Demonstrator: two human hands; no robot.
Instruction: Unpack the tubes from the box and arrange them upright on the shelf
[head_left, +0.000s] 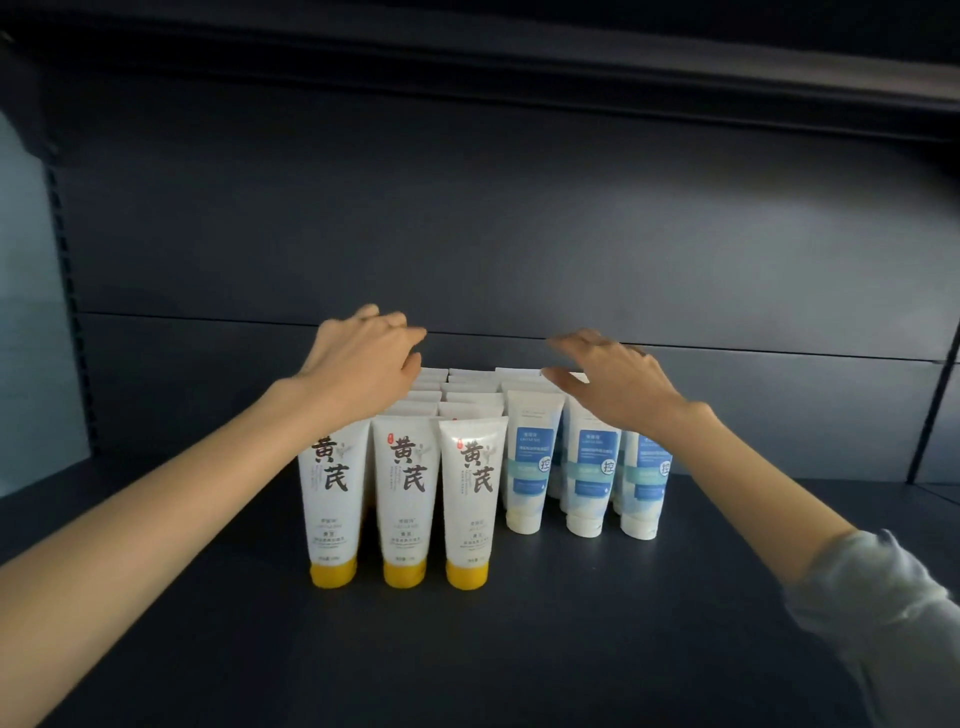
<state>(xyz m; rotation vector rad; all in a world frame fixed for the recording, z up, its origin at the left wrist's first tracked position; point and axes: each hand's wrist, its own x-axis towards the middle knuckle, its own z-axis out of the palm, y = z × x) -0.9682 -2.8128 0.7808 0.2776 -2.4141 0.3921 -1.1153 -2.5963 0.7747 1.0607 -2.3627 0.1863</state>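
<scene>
Hovering over the upright tubes (405, 483), left grip (363, 358) and right grip (618, 382), both released.

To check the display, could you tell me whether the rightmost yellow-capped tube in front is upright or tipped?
Upright: the yellow-capped tube stands on its cap on the shelf, crimped end up.

Bare shelf (519, 649) lies open in front of the block of tubes and on both its sides. The yellow-capped tubes (405, 493) and blue-labelled tubes (592, 467) stand packed in close rows, with only narrow gaps between them. Above their tops the space is open up to the upper shelf (519, 57); the left hand (363, 358) and right hand (613, 379) reach in there. The back panel (467, 234) closes the rear.
</scene>
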